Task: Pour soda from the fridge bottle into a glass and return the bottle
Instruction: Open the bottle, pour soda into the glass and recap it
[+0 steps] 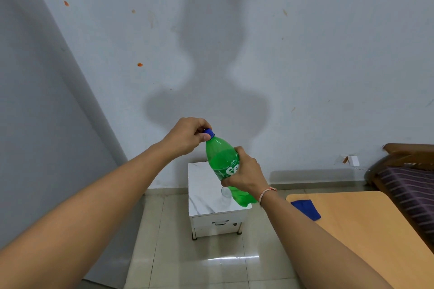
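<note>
A green soda bottle (222, 159) with a blue cap (209, 133) is held tilted in the air above a small white table (202, 190). My right hand (246, 175) grips the bottle's body around its label. My left hand (190, 135) pinches the blue cap with thumb and fingers. A clear glass (226, 196) stands on the white table, partly hidden behind the bottle's base.
A wooden table (366, 230) at the right carries a blue cloth (306, 209). A bed with a striped cover (408, 185) stands at the far right. The grey surface (35, 124) on the left rises beside me. Tiled floor (199, 263) lies below.
</note>
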